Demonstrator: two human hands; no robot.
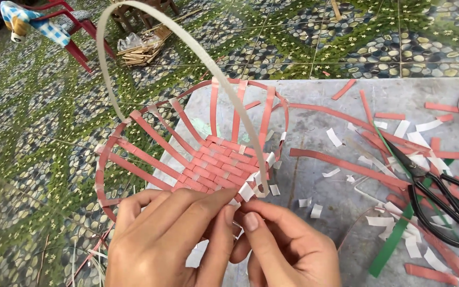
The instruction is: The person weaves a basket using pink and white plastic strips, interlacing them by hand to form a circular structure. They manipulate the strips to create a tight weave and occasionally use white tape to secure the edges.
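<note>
the left hand [160, 239] and right hand [285, 247] sit closest, side by side at the near rim of a red woven basket [208, 159]. the left grip closes over the rim with fingers laid flat across it; the right grip pinches a white strip [248, 190] at the same edge. the basket tilts away from both hands on the desk [314, 101] edge, its pale handle [134, 16] arching above. black scissors [442, 204] lie well apart on the right among red and white scraps [346, 165].

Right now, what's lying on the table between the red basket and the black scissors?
In the head view: loose red strips and small white scraps between basket and scissors.
</note>
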